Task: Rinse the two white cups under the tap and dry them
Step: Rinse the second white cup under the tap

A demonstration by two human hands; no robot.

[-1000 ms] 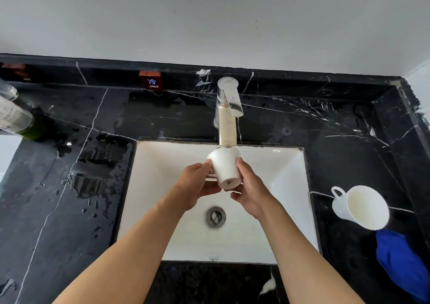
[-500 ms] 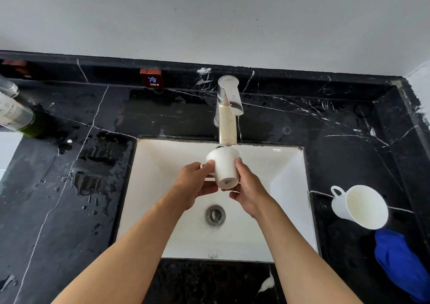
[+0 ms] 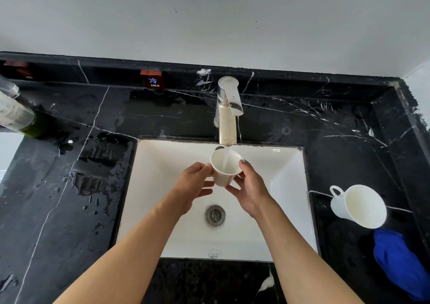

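Progress stood at the first rinse: my left hand (image 3: 194, 182) and right hand (image 3: 250, 190) gripped one white cup (image 3: 225, 168) upright under the running tap (image 3: 228, 110), over the sink (image 3: 162, 168). Count: two cups; the second cup (image 3: 359, 207) waited on the table (image 3: 69, 187) near one blue cloth (image 3: 398, 261). Drying was not begun.

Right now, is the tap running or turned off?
Running. A stream of water falls from the tap spout into the white cup held mouth-up by the left hand and right hand.
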